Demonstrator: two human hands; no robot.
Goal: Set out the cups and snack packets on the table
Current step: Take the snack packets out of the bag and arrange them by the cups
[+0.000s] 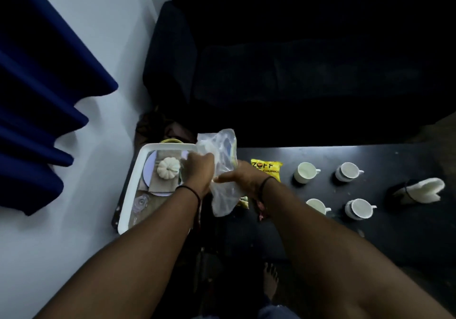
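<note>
Clear plastic bag [223, 170] upright, long axis vertical; left grip [197, 173], right grip [243, 179] pinching it.

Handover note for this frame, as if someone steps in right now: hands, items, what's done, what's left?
Left hand and right hand both grip a clear crinkled plastic bag above the dark table's left end.
Done: four white cups stand in two rows; a yellow snack packet lies beside the right hand.
Left: empty the bag; its contents cannot be made out. More packets seem to lie under it.
</note>
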